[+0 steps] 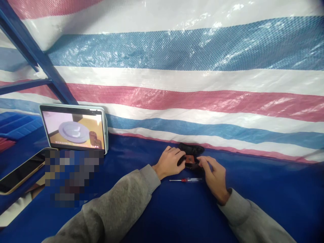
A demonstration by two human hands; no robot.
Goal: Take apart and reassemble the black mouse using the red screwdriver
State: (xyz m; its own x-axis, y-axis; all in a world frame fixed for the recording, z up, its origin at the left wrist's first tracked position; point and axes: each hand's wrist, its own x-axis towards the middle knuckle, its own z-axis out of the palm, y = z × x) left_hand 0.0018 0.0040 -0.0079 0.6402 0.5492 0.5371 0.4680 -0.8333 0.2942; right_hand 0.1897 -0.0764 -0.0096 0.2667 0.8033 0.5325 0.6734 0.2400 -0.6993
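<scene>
Between both hands sits a small dark device with an orange-brown face [189,159], its exact kind unclear. My left hand [170,162] is closed around its left end. At the right end, my right hand [214,172] pinches the device with thumb and forefinger; the fingertips partly hide that end. Just behind lies a black rounded piece [192,148], which looks like a casing. A small screwdriver [186,180] with a red and clear handle lies in front of the device, its shaft pointing left and its handle end near my right hand.
A tablet [74,130] playing a video stands at the left, and a phone [24,170] lies in front of it. Blue plastic trays [19,125] are at the far left. Behind the blue tabletop [177,216] hangs a striped plastic sheet [189,101].
</scene>
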